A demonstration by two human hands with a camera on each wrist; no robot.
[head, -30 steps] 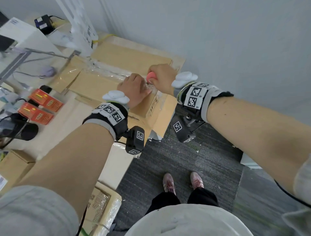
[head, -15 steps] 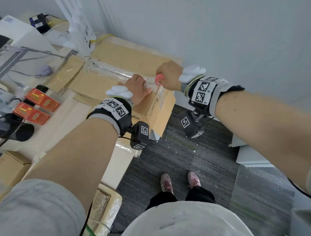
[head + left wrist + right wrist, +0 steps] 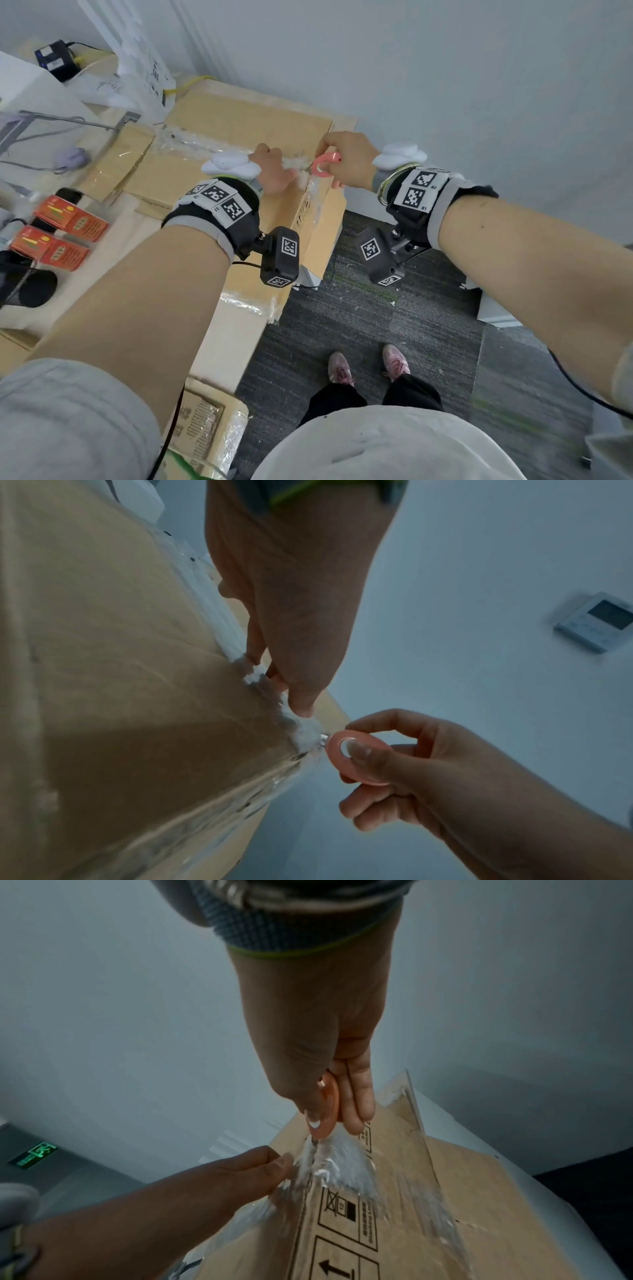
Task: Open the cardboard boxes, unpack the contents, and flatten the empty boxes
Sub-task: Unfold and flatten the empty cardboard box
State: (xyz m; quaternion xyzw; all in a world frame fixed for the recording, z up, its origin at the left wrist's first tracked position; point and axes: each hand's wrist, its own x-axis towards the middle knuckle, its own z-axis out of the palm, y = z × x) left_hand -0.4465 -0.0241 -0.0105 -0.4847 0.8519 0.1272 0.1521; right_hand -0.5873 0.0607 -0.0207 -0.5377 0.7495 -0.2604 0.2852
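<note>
Box [image 3: 219, 137]: large, brown, sealed with clear tape [image 3: 191, 145] along its top seam, lying on the desk [image 3: 113, 240] against the wall, its near end overhanging the floor. Left hand [image 3: 270, 169]: on the box top beside the seam, fingers curled and pinching the crumpled tape end, judged to keep it taut for the cut. Right hand [image 3: 346, 159]: just past the box's near top edge, thumb and fingers clamped on a pink cutter [image 3: 323, 166] whose tip meets the tape at that edge; the box is not yet open. Two red cartons [image 3: 61, 233]: on the desk left of the box. Head view alone gives the box's full lie and the desk. Left wrist view alone shows the cutter's [image 3: 356, 758] ring and thumb over it. Right wrist view alone shows the tape [image 3: 339, 1164] split at the tip and printed handling marks [image 3: 346, 1215] on the box end.
</note>
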